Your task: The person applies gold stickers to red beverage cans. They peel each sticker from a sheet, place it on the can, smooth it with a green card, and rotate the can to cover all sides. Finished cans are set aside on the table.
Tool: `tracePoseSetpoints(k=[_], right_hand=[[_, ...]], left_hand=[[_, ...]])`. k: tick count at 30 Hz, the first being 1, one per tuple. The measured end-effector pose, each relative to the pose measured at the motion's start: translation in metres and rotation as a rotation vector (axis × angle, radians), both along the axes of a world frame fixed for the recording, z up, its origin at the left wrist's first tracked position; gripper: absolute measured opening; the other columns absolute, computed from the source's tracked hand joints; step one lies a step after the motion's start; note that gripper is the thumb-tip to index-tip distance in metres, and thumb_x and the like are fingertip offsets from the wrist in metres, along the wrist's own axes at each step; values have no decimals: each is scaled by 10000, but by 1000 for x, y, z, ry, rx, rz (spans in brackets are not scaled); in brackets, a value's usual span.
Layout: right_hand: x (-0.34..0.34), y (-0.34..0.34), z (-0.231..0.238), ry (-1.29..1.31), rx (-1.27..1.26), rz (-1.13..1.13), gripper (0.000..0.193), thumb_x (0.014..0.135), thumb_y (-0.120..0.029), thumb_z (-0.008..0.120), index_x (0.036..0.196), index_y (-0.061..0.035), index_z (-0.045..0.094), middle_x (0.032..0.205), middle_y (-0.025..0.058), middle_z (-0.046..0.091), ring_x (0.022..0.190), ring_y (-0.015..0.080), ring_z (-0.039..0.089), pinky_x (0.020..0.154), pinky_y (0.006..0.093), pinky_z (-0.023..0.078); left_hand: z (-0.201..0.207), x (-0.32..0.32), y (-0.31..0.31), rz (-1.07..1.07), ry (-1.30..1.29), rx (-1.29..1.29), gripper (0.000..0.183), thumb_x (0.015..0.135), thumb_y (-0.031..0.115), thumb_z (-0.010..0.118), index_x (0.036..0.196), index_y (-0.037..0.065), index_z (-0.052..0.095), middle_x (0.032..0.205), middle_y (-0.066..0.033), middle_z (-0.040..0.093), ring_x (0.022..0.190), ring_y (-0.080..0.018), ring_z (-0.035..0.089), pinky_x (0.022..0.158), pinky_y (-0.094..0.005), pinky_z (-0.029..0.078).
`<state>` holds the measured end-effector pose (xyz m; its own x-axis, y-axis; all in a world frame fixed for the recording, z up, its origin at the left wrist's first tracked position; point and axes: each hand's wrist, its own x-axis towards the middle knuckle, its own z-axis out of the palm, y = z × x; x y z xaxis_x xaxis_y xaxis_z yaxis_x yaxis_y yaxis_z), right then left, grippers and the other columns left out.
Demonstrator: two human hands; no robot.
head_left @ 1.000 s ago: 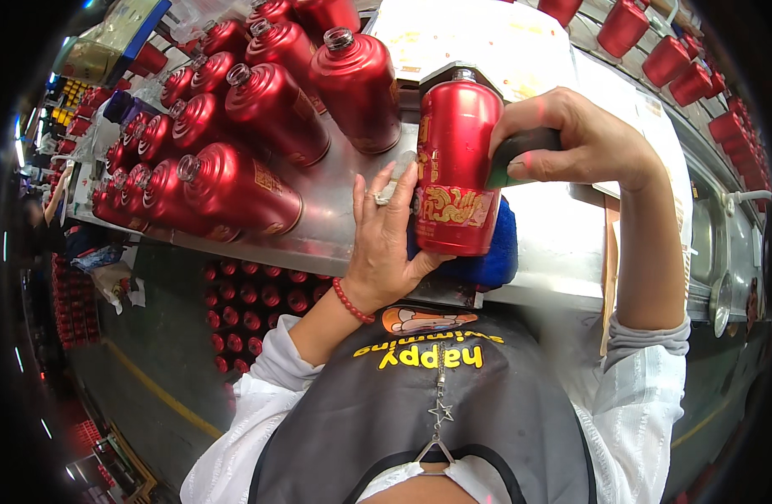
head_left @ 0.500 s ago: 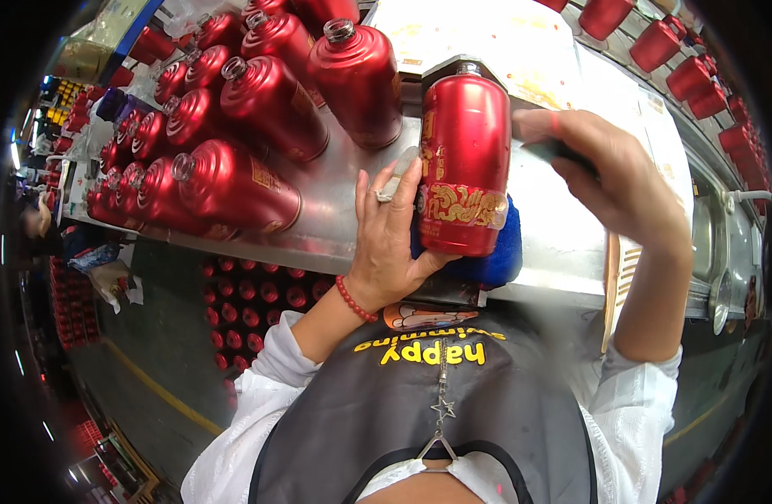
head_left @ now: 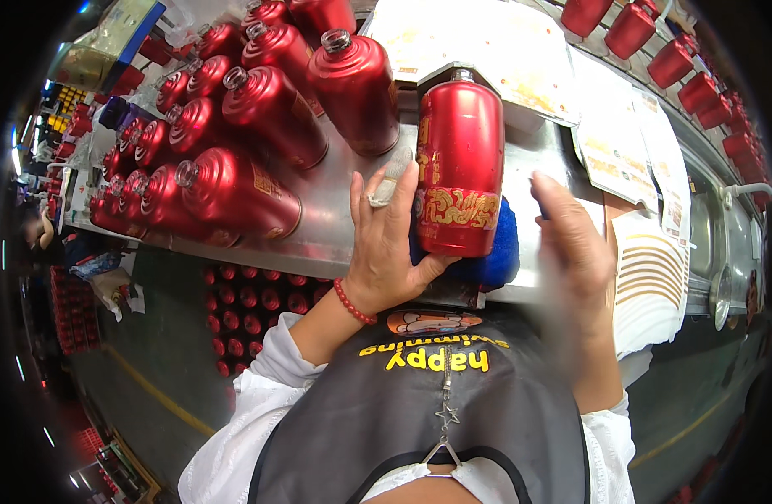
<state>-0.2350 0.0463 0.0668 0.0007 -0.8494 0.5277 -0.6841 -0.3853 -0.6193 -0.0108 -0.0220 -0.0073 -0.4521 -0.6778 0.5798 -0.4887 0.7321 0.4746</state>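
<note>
A glossy red bottle (head_left: 463,143) with a gold-patterned band (head_left: 461,207) around its lower part lies with its base toward me, on a blue cloth pad (head_left: 505,244). My left hand (head_left: 384,231) steadies it, fingers along its left side and thumb by the base; one finger wears a pale wrapping. Right of the bottle and apart from it is my right hand (head_left: 575,239), smeared by motion. Its fingers are curled, and a sliver of something dark shows at the fingertips, too little to name. Behind the bottle's neck sits a dark angular holder (head_left: 429,81).
Several red bottles (head_left: 272,118) stand on the metal table (head_left: 335,197) to the left. Printed sheets (head_left: 478,38) are stacked at the back, and a pale striped sheet (head_left: 650,277) lies at right. More red bottles (head_left: 634,29) line the far right. Red-topped rows (head_left: 251,294) sit below the table.
My right hand has swung down and toward me, away from the bottle's right side, uncovering the sheets at right. My left hand and the bottle have barely shifted.
</note>
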Motion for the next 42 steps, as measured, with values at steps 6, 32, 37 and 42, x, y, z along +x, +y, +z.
tracePoseSetpoints(k=[6, 32, 37, 42], right_hand=[[16, -1, -32, 285, -54, -41, 593, 771, 87, 639, 1318, -139, 668, 1389, 311, 522, 1243, 442, 571, 1024, 453, 502], [17, -5, -62, -717, 157, -168, 250, 1021, -177, 615, 1174, 20, 601, 989, 73, 680, 892, 126, 610, 818, 275, 514], [9, -6, -64, -753, 206, -142, 228, 1013, -169, 630, 1155, 9, 610, 982, 81, 686, 879, 132, 620, 802, 277, 519], [6, -21, -43, -326, -23, -154, 175, 927, -88, 707, 1089, -39, 664, 905, 88, 649, 824, 213, 627, 762, 322, 507]], left_hand=[[13, 0, 1, -10, -104, -124, 763, 869, 447, 715, 1499, 89, 479, 1455, -181, 531, 1355, -400, 411, 1170, -643, 115], [28, -6, -3, -117, -325, -332, 599, 927, 356, 660, 1483, 208, 491, 1442, -40, 574, 1426, -278, 422, 1224, -599, 63], [46, -19, -5, -306, -427, -464, 346, 955, 222, 568, 1289, 263, 648, 1293, 43, 670, 1357, -189, 498, 1241, -592, 56], [17, -5, -6, -156, -125, -225, 602, 870, 322, 725, 1420, 155, 548, 1358, -92, 624, 1376, -335, 431, 1227, -591, 88]])
